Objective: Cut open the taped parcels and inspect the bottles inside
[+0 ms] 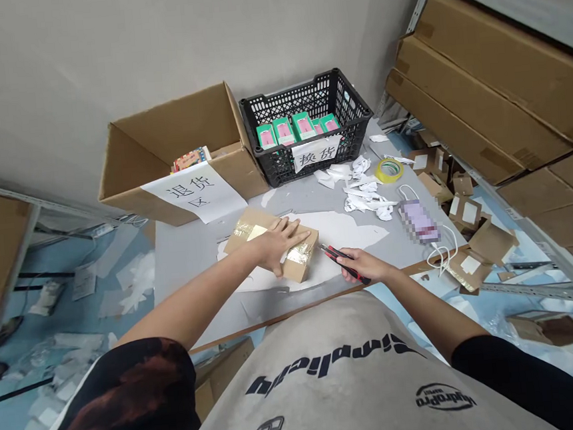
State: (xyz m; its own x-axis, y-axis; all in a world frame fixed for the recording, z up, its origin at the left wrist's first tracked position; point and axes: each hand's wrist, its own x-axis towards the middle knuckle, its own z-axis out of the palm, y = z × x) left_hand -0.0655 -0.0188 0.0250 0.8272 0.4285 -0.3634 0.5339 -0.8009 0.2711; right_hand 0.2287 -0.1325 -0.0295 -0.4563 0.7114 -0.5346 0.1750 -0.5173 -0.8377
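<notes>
A small brown cardboard box (299, 262) with shiny tape around it lies at a slant on the table. My left hand (276, 244) rests on its top with the fingers spread, thumb towards the near edge. In my right hand (363, 263) is a red and black utility knife (337, 255), the fingers wrapped around its handle. The knife's tip points at the box's right end, very close to it; whether it touches I cannot tell. White paper (358, 235) lies under the box.
Behind stand a large open carton (175, 208) with a paper sign and a black plastic crate (282, 168) holding several green and pink boxes. Crumpled paper (365, 198), a tape roll (389, 170) and a phone (419, 221) with a white cable lie right. Opened cartons (489, 241) litter the floor.
</notes>
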